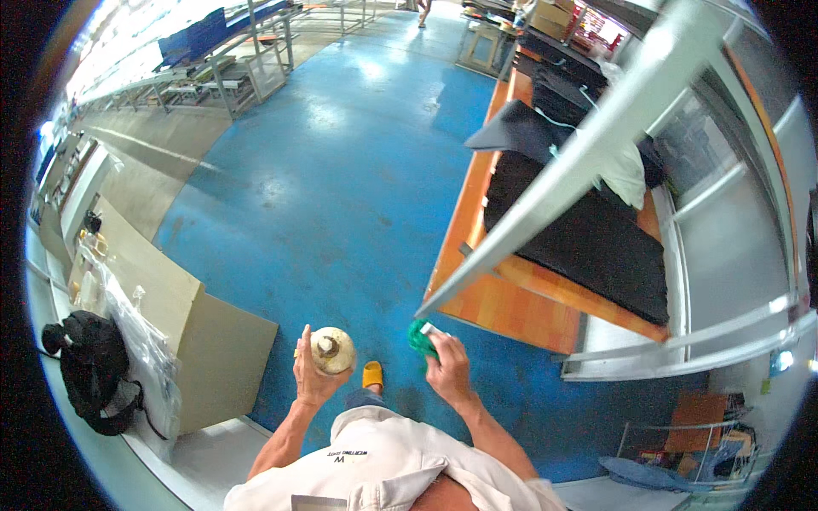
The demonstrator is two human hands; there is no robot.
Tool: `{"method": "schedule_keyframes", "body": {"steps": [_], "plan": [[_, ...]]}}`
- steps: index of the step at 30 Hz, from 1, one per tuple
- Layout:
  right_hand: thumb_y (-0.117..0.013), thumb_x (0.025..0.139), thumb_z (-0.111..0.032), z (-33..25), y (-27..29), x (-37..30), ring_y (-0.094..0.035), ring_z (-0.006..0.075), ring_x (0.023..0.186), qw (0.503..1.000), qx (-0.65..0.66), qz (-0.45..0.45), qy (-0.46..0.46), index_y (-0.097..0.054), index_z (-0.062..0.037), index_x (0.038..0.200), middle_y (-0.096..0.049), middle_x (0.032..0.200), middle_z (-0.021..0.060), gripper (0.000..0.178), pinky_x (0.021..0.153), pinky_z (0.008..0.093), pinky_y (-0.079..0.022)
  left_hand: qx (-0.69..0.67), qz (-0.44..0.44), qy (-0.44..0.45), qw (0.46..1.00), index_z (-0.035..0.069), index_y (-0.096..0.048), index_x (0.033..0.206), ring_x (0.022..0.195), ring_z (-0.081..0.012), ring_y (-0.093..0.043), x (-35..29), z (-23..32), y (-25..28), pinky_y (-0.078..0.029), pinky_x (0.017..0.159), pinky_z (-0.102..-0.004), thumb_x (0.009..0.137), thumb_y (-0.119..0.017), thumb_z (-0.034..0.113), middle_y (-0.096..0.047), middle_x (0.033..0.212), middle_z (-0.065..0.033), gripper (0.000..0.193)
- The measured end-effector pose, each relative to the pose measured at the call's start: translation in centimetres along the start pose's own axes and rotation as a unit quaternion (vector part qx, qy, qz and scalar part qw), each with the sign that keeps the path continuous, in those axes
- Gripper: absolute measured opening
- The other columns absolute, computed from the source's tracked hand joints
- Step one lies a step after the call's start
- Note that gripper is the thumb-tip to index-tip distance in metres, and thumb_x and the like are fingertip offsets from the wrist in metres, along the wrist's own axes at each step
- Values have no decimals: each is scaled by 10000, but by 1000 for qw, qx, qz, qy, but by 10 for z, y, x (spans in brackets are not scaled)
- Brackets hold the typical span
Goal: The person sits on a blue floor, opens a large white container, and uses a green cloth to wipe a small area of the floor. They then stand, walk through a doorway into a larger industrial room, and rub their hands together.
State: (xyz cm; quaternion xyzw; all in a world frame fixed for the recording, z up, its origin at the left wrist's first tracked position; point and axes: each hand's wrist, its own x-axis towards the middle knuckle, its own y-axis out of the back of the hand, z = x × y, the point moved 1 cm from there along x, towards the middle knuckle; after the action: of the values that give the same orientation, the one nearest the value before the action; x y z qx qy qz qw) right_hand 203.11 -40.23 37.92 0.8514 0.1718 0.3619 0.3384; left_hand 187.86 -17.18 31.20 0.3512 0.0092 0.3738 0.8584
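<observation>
My left hand is closed around a round cream container, seen from above, with a short brownish neck or knob at its top. It looks like a stained bottle or jug. My right hand has its fingers pinched on a crumpled green bundle, perhaps cloth or netting, with a small white piece at the fingertips. Close above the bundle is the lower end of a long pale metal frame bar. Whether the two touch is unclear.
A blue floor stretches ahead. On the right, an orange-brown table carries black fabric beside framed glass panels. A beige cabinet and black bag are at left. Metal racks line the far left.
</observation>
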Motion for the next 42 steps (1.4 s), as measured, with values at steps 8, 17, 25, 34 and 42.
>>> {"method": "schedule_keyframes", "body": {"steps": [8, 17, 25, 34, 42], "plan": [[-641, 791, -15, 46, -132, 188, -597, 403, 953, 998, 9, -56, -11, -607, -17, 1102, -640, 1041, 191, 313, 847, 463, -478, -42, 117, 59, 990, 3, -270, 1473, 1229, -391, -514, 92, -47, 35, -401, 1053, -488, 521, -909, 235, -489, 1353, -234, 1169], [-595, 791, -25, 227, -256, 253, -644, 276, 840, 969, -69, -19, -236, -640, -18, 1064, -660, 943, 139, 276, 777, 407, -527, -29, 234, 155, 959, -4, -250, 1473, 1122, -355, -578, 217, -78, 62, -469, 971, -444, 519, -919, 195, -564, 1232, -199, 1182], [-615, 792, -47, 189, -384, 461, -649, 331, 791, 973, 79, -160, -148, -626, 5, 975, -666, 883, 182, 191, 744, 425, -508, 52, 354, 254, 899, 0, -244, 1458, 1168, -322, -566, 337, -130, 90, -460, 1008, -415, 514, -919, 167, -522, 1291, -202, 1172], [-608, 822, -66, 112, -545, 683, -641, 357, 770, 979, 116, -162, -46, -627, 2, 958, -664, 860, 186, 152, 733, 438, -494, 64, 356, 273, 891, -12, -256, 1459, 1196, -346, -548, 519, -246, 149, -426, 1045, -418, 489, -931, 219, -507, 1320, -215, 1204], [-652, 756, -134, 151, -619, 667, -634, 380, 744, 900, -210, -270, -271, -601, -4, 771, -655, 765, 196, 140, 688, 489, -478, 15, 352, 227, 908, -18, -234, 1467, 1152, -328, -571, 679, -384, 251, -463, 1002, -418, 507, -932, 230, -544, 1243, -198, 1212]]}}
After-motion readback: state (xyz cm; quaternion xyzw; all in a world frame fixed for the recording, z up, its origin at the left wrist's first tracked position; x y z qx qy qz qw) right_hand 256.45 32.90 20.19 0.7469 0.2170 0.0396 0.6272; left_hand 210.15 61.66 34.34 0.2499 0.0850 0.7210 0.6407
